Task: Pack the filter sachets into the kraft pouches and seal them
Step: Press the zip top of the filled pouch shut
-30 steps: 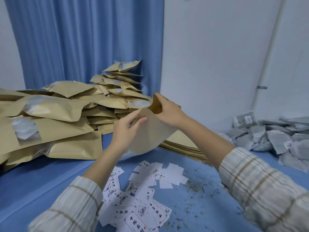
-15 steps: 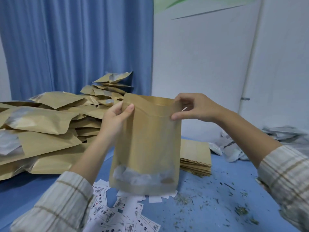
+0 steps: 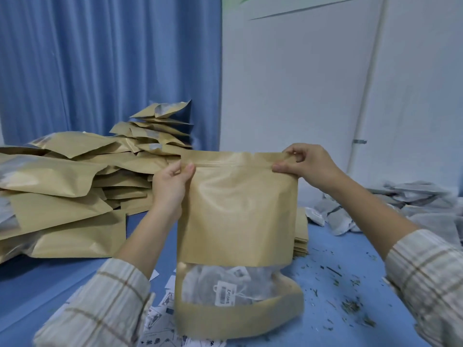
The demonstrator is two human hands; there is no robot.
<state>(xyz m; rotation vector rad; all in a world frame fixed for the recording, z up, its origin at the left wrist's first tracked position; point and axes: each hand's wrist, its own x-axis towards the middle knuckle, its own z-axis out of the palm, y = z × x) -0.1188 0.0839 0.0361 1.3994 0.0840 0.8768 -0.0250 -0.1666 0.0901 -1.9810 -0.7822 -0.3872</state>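
Kraft pouch (image 3: 240, 209) upright at frame centre, base on blue table (image 3: 62, 279), filter sachets (image 3: 225, 286) visible through lower window. Left hand (image 3: 170, 189) pinches top-left corner, thumb across zip strip. Right hand (image 3: 308, 164) pinches top-right corner, fingers curled. Forearms angled inward, plaid sleeves pushed back.

From my feed, a pleated blue curtain (image 3: 110, 66) fills the far wall's left half. Right of the curtain I see a plain white wall (image 3: 288, 78) — a white pipe (image 3: 368, 81) runs down it, clamped low. Below the curtain lies a blue tabletop (image 3: 37, 284), evenly lit.
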